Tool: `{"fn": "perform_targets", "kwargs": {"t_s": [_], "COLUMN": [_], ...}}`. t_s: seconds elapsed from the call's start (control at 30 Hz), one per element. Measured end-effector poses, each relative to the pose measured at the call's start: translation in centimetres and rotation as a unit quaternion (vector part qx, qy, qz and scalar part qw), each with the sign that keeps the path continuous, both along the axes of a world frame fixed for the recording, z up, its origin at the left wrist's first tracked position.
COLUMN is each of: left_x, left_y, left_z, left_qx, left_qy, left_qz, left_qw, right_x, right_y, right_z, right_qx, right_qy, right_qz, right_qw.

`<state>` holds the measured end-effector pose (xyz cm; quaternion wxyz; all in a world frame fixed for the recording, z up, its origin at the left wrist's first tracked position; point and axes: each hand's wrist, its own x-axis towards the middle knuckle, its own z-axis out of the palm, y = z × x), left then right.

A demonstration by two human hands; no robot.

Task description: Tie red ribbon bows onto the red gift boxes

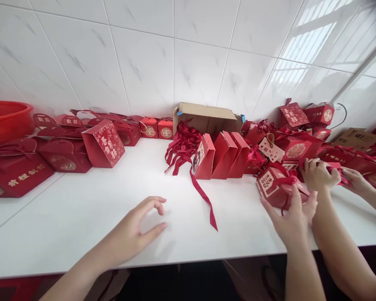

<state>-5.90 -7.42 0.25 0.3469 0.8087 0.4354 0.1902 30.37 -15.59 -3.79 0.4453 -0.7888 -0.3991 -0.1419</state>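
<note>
My left hand [134,230] hovers over the white table [109,209] with its fingers curved apart and nothing between them. On the right, my right hand [296,221] is against the near side of a red gift box [274,186]. Its thumb and fingers spread around the box, close to the ribbon bow [291,179] on top. Whether that box is lifted I cannot tell. Between my hands, a loose red ribbon [203,196] trails from a tangled ribbon pile [183,140]. Several open red boxes [224,154] stand beside the pile.
Another person's hands [321,175] work on a red item close to my right hand. Finished-looking red boxes crowd the right, around a pale tag [271,150]. A cardboard box [207,112] lies against the tiled wall. More red boxes [65,156] and a red basin [8,121] stand left.
</note>
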Motion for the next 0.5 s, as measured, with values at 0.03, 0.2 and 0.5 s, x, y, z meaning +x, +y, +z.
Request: {"fn": "perform_targets", "kwargs": {"t_s": [0.03, 0.2, 0.5], "left_x": [0.6, 4.0, 0.5], "left_y": [-0.5, -2.8, 1.7], "left_z": [-0.4, -2.2, -1.1], "left_qx": [-0.002, -0.008, 0.124], "left_qy": [0.014, 0.024, 0.072], "left_qz": [-0.023, -0.084, 0.076], "left_qw": [1.000, 0.996, 0.987], "right_x": [-1.0, -6.4, -8.9], "right_y": [0.3, 1.5, 0.6], "right_z": [-0.3, -1.8, -3.8], "right_qx": [0.013, -0.148, -0.178], "right_qy": [-0.027, -0.027, 0.028], "right_qz": [0.026, 0.439, 0.488], "right_qw": [0.999, 0.886, 0.854]}}
